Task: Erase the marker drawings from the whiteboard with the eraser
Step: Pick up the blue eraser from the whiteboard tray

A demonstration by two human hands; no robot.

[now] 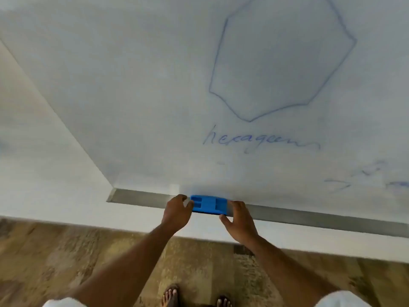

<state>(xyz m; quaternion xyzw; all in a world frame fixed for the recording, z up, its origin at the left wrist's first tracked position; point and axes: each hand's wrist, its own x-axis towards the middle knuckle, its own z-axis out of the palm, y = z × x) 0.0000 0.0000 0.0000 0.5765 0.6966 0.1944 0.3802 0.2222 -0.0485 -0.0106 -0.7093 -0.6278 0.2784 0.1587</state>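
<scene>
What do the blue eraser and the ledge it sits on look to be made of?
Eraser: apparently moulded plastic, matte, uniform bright blue with ribbed recesses on top; any felt pad is hidden. Ledge: looks like metal, probably brushed aluminium, a thin grey strip with a dull sheen along the whiteboard's bottom edge.

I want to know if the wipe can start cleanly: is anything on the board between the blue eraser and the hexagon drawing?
Nothing visible does. The eraser sits on the metal tray, with the left hand and right hand at its ends. Above it lies bare whiteboard, then the word "hexagon" and the hexagon drawing.
</scene>
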